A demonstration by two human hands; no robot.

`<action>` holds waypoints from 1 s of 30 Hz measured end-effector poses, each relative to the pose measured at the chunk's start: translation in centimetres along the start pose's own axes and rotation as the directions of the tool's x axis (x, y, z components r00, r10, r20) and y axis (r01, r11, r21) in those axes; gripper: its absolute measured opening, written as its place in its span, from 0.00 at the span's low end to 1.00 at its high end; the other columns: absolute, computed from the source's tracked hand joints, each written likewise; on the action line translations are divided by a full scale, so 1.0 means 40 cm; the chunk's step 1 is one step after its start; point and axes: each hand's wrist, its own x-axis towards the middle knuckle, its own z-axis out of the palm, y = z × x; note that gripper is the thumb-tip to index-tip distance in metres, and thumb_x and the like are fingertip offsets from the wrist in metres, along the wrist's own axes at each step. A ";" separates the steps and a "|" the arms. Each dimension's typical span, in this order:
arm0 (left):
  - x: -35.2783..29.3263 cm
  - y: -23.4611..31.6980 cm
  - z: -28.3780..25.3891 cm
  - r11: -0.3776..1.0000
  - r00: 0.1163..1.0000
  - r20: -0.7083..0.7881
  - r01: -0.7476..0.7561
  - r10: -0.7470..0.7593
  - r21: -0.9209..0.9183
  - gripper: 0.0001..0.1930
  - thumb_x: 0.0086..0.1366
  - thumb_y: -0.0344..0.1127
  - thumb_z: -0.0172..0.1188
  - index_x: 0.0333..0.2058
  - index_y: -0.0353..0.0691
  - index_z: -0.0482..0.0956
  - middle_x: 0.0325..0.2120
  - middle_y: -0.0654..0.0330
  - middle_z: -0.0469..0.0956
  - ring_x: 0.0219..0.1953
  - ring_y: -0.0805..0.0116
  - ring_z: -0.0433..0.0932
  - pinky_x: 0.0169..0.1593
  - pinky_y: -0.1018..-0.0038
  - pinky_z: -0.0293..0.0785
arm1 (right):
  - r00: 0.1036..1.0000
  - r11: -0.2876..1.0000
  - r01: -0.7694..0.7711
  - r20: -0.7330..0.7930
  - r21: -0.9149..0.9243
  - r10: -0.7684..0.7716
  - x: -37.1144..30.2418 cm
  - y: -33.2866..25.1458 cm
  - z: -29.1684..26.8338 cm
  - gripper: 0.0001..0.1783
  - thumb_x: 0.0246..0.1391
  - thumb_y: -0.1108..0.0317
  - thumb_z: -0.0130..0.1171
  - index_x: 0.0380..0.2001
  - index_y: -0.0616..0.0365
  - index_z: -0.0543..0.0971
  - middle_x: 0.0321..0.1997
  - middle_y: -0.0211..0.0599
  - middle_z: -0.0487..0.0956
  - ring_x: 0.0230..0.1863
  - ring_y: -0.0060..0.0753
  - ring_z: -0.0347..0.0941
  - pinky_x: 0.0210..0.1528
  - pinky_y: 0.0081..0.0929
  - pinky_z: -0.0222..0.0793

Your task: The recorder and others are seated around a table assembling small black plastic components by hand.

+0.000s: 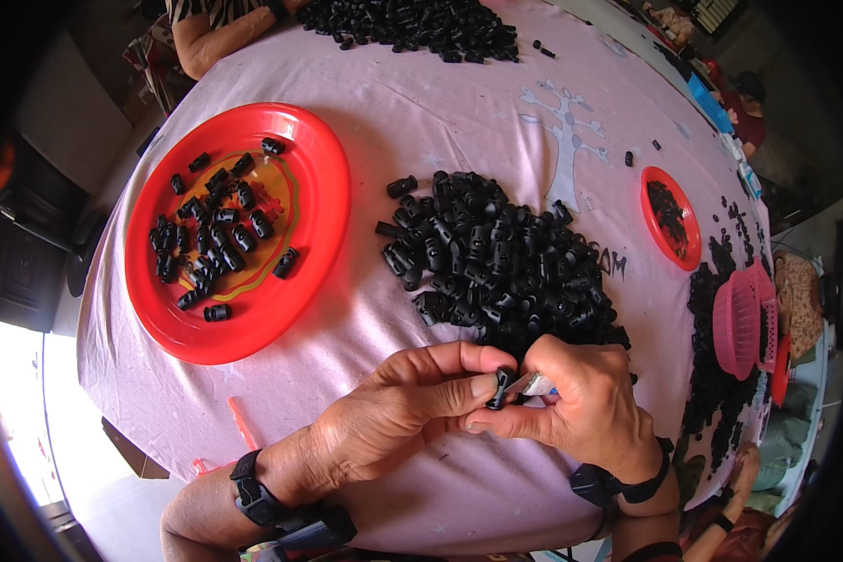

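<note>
My left hand (393,398) pinches a small black cord lock (500,388) between thumb and fingertips, low over the front of the table. Pressed close to it, my right hand (581,398) is closed round a small tool (536,385) with a thin, pale, blade-like tip and a bit of blue, mostly hidden by the fingers. The tip points at the cord lock; whether it touches, I cannot tell. Just beyond both hands lies a large heap of similar black cord locks (496,253). A red plate (323,234) at the left holds several more.
A pink cloth (375,103) covers the table. Another black heap (412,23) lies at the far edge near a person's arm (220,42). To the right are a small red plate (691,220), a pink basket (735,323), scattered black parts and another person's hand (745,468).
</note>
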 end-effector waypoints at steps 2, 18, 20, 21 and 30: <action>0.002 -0.001 -0.001 1.000 1.000 0.000 0.005 -0.005 0.001 0.15 0.62 0.30 0.58 0.47 0.36 0.73 0.38 0.61 0.78 0.40 0.73 0.76 0.48 0.77 0.72 | 1.000 1.000 0.006 -0.002 -0.004 -0.006 0.000 0.002 -0.001 0.25 0.37 0.50 0.72 0.17 0.55 0.68 0.14 0.30 0.72 0.14 0.30 0.72 0.16 0.25 0.67; 0.004 -0.004 -0.001 1.000 1.000 0.002 -0.008 0.008 0.027 0.14 0.62 0.30 0.57 0.47 0.36 0.73 0.38 0.61 0.78 0.39 0.74 0.76 0.48 0.78 0.71 | 1.000 1.000 -0.006 0.026 -0.018 0.006 -0.003 0.005 -0.002 0.26 0.37 0.49 0.72 0.16 0.55 0.68 0.13 0.31 0.72 0.13 0.30 0.71 0.15 0.26 0.67; 0.004 -0.005 -0.002 1.000 1.000 0.003 -0.008 0.008 0.028 0.14 0.62 0.30 0.57 0.47 0.36 0.73 0.38 0.62 0.78 0.39 0.74 0.76 0.47 0.79 0.71 | 0.999 1.000 -0.008 0.033 -0.026 0.008 -0.003 0.006 -0.002 0.26 0.37 0.49 0.72 0.16 0.55 0.68 0.13 0.31 0.72 0.13 0.30 0.71 0.15 0.26 0.67; 0.005 -0.006 -0.003 1.000 1.000 0.004 -0.011 0.010 0.027 0.14 0.62 0.30 0.58 0.47 0.37 0.73 0.38 0.62 0.78 0.39 0.75 0.76 0.47 0.79 0.71 | 1.000 1.000 0.000 0.027 -0.028 0.001 -0.004 0.008 0.001 0.26 0.38 0.49 0.71 0.16 0.55 0.68 0.13 0.31 0.72 0.13 0.30 0.71 0.15 0.26 0.67; 0.002 -0.002 0.002 1.000 1.000 0.014 -0.007 0.007 -0.023 0.13 0.62 0.30 0.58 0.46 0.37 0.73 0.39 0.62 0.77 0.40 0.74 0.76 0.48 0.77 0.71 | 1.000 1.000 0.007 -0.027 -0.028 -0.007 -0.005 0.001 0.004 0.26 0.37 0.48 0.71 0.16 0.54 0.68 0.12 0.30 0.71 0.12 0.30 0.70 0.14 0.26 0.66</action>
